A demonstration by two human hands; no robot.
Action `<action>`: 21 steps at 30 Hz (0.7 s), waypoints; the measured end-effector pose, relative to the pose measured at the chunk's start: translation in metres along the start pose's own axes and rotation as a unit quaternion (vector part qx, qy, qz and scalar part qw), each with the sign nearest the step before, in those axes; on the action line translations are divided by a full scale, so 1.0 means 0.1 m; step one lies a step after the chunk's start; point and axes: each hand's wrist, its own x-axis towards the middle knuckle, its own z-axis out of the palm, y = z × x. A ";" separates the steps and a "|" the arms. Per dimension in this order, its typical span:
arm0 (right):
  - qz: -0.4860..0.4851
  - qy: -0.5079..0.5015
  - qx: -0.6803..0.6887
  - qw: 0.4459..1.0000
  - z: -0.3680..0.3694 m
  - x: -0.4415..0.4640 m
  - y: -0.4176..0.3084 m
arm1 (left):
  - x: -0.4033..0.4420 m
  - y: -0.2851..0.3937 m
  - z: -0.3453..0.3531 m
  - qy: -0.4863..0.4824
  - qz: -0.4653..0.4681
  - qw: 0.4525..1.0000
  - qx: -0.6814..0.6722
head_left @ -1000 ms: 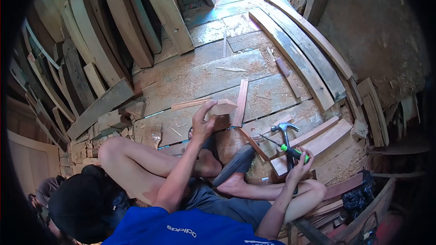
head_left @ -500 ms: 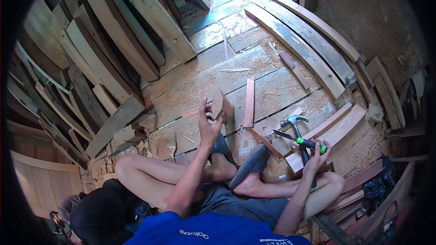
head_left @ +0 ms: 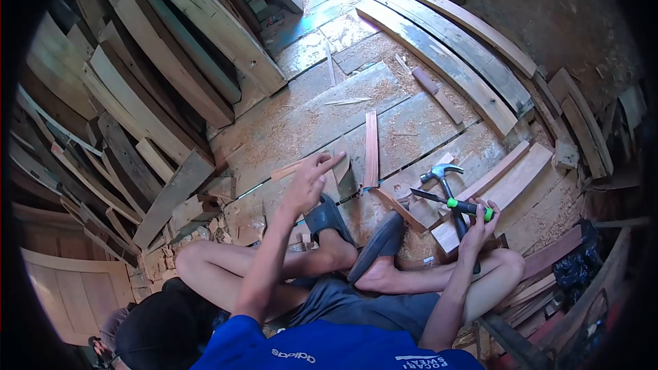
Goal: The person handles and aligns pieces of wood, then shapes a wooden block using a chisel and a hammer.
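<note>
My left hand [head_left: 308, 181] is beside a short wooden block [head_left: 345, 171] that stands upright on the floor boards. One finger stretches across the block's upper part; whether it touches is hard to tell. My right hand [head_left: 480, 225] is wrapped round the black and green handle of a chisel [head_left: 463, 205], its dark blade pointing left. Under the chisel lies a claw hammer [head_left: 442, 173], its dark handle running down beneath my right hand. A narrow reddish wood strip [head_left: 371, 151] lies just right of the block.
Long curved timbers [head_left: 439, 55] lie at the far right, near a tool with a brown handle [head_left: 425, 81]. More boards [head_left: 507, 185] are beside the hammer. Planks [head_left: 164, 62] lean in a stack at left. A person in a black cap [head_left: 154, 329] is at lower left.
My left hand has shifted left and turned, going from a grip on the block to a stretched finger across it. My right hand still holds the chisel, nearly unmoved.
</note>
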 end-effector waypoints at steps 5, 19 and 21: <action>0.000 -0.005 0.010 1.000 -0.01 0.00 0.01 | 0.32 0.24 -0.40 -0.103 0.098 0.961 0.239; -0.005 -0.015 0.012 1.000 -0.08 0.03 0.05 | 0.74 0.11 -0.64 -0.267 0.144 0.880 0.366; -0.012 -0.021 0.018 1.000 -0.10 0.04 0.09 | 0.75 0.14 -0.66 -0.257 0.149 0.878 0.375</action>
